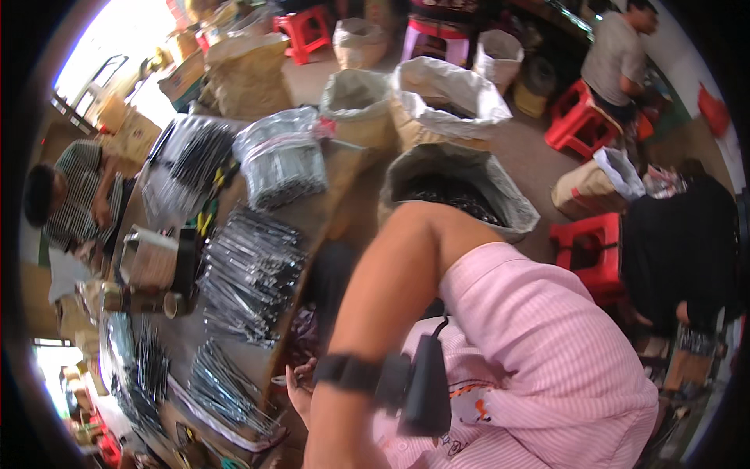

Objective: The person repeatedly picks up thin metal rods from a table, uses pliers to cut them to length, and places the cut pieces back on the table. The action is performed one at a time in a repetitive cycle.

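My right arm in a pink striped sleeve [539, 313] bends across the middle of the view, elbow up. A black band [348, 373] with a dark box-shaped device [428, 387] sits on it, and its hand runs past the lower edge. Beside that forearm, partly hidden by it, my left hand [300, 391] shows fingers apart by the table edge, near a small pale thing I cannot make out. Closest on the table lie a loose bundle of thin metal strips [230, 387] and a larger pile of shiny metal strips [254, 273].
Plastic-wrapped strips [285, 160] and dark strips [205, 156] lie farther along the table [332, 191]. Open sacks [445, 102] stand beyond my elbow, one holding dark pieces [453, 199]. Red stools [582, 117] are at right. People sit at left [78, 195] and far right [617, 59].
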Demonstrator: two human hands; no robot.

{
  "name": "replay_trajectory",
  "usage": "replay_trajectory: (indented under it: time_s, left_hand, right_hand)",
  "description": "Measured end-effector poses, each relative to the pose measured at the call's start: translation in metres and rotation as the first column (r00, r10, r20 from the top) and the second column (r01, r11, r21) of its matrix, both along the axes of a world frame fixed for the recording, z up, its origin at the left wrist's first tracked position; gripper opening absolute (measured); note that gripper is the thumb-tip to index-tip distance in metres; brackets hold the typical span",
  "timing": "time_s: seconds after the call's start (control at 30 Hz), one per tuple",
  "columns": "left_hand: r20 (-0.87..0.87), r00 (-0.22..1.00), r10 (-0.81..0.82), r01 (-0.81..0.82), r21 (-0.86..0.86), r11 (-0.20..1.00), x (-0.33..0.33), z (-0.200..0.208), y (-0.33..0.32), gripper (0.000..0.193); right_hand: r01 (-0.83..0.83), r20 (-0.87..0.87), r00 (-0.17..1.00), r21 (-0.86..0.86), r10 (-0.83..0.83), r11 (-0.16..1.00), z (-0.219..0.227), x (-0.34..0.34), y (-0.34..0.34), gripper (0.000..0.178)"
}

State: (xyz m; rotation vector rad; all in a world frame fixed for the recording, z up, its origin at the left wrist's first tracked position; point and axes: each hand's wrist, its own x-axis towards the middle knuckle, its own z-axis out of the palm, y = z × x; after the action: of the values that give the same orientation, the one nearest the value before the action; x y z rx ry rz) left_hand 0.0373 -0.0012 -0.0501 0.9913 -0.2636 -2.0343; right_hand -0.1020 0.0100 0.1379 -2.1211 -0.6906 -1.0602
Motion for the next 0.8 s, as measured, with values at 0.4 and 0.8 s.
replay_trajectory:
  time_s: [0.4,0.8]
  left_hand:
    - [0.039,0.984,-0.174,0.17,0.088,0.981,0.002,-0.023,-0.001,0.035]
    - [0.028,0.97,-0.243,0.231,0.226,0.946,0.012,-0.053,0.007,0.036]
  right_hand:
    - [0.133,-0.065,0.99,0.076,-0.128,0.988,0.0,0.006,0.003,0.023]
    - [0.275,-0.231,0.947,0.227,-0.223,0.934,-0.031,-0.004,-0.008,0.024]
